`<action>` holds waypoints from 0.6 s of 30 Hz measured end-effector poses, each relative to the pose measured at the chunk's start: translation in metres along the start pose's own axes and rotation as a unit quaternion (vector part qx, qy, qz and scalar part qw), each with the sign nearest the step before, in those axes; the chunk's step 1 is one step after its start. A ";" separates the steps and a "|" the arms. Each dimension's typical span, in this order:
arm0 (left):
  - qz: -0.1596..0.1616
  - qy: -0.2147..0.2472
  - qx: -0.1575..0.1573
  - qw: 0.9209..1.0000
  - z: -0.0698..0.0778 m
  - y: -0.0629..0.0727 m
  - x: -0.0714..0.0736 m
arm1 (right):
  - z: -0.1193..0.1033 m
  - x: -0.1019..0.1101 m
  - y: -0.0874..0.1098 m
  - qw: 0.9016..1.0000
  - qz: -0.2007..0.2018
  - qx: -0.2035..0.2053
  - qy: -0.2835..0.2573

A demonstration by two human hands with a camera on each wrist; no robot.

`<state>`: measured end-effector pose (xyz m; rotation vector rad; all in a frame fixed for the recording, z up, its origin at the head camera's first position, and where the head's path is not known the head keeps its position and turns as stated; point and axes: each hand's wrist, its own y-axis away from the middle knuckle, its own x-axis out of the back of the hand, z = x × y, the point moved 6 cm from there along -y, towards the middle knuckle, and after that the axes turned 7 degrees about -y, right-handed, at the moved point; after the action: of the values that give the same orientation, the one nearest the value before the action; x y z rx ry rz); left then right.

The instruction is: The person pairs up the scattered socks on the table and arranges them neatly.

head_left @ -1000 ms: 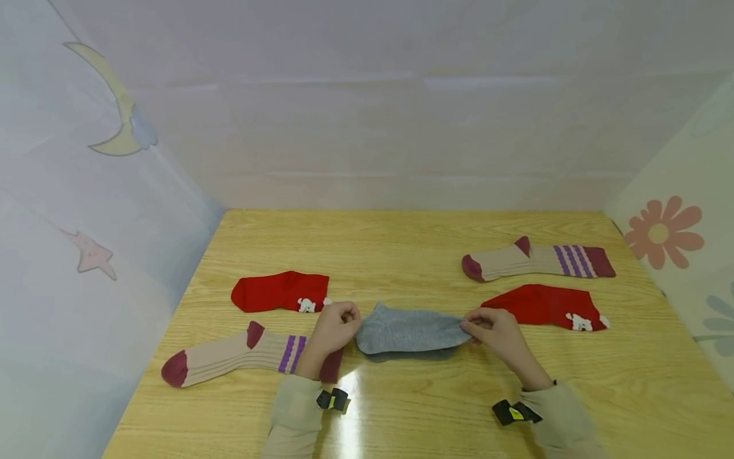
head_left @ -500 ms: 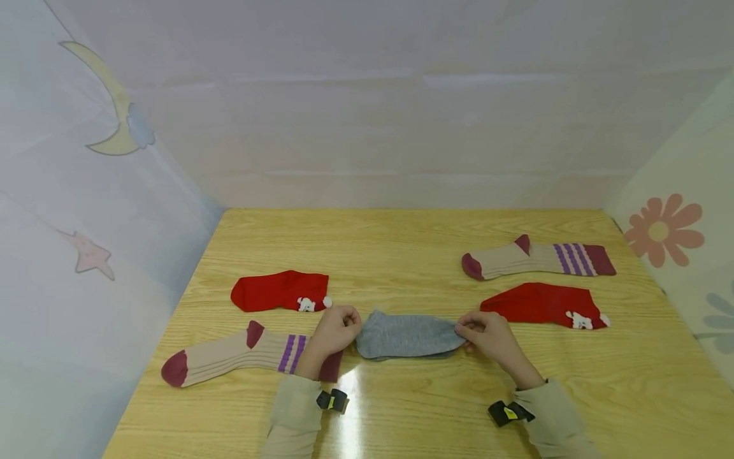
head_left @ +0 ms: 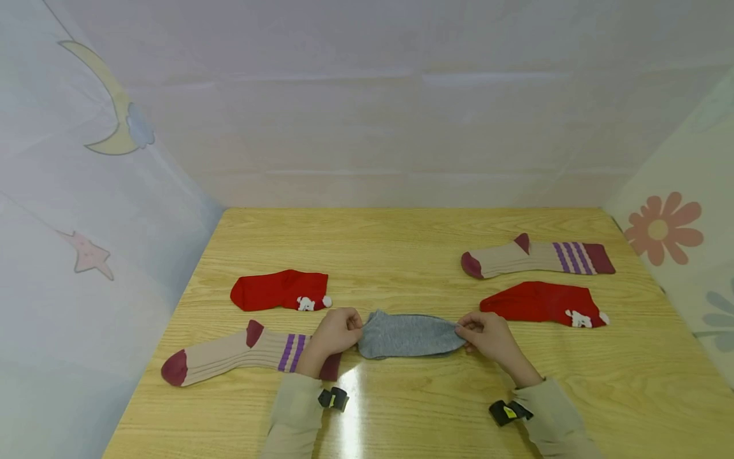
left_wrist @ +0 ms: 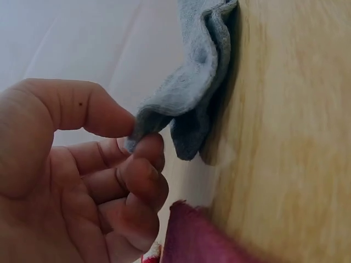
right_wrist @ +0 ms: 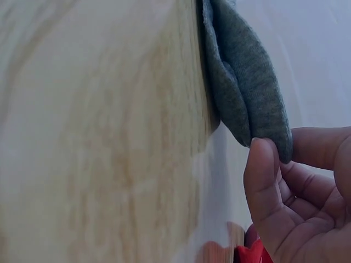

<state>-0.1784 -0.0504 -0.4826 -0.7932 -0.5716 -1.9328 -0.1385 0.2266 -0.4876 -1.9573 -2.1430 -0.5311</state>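
Two grey ankle socks (head_left: 410,335) lie one over the other at the middle front of the table. My left hand (head_left: 337,331) pinches the cuff end of the upper sock between thumb and fingers. In the left wrist view, the lower sock (left_wrist: 189,134) shows under that lifted edge, outside the pinch. At the other end my right hand (head_left: 487,335) pinches the toe between thumb and forefinger. The right wrist view shows the upper toe (right_wrist: 263,93) held off the wood, with the lower sock (right_wrist: 227,98) close against it.
Left of the grey socks lie a red sock (head_left: 278,291) with a white bear and a beige sock (head_left: 215,358), partly under my left wrist. A matching red sock (head_left: 536,301) and beige sock (head_left: 504,261) lie to the right. A pale curtain (head_left: 367,127) hangs behind the table (head_left: 401,408).
The upper grey sock has come down and slightly left at its toe end, now covering most of the lower one. My right hand moved left with it; both hands keep their pinch.
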 end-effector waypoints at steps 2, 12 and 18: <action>-0.003 -0.018 0.000 1.000 0.001 0.001 0.001 | -0.001 0.000 0.000 1.000 0.002 0.008 0.004; -0.006 -0.059 0.037 0.998 0.000 0.003 0.003 | -0.007 0.002 -0.001 0.995 0.026 0.052 0.087; 0.022 -0.054 -0.010 0.998 0.009 0.004 0.006 | -0.023 0.006 0.007 0.978 0.084 0.141 0.130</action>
<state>-0.1743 -0.0501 -0.4717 -0.9190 -0.5966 -1.8672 -0.1347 0.2239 -0.4630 -1.7817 -1.7675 -0.4016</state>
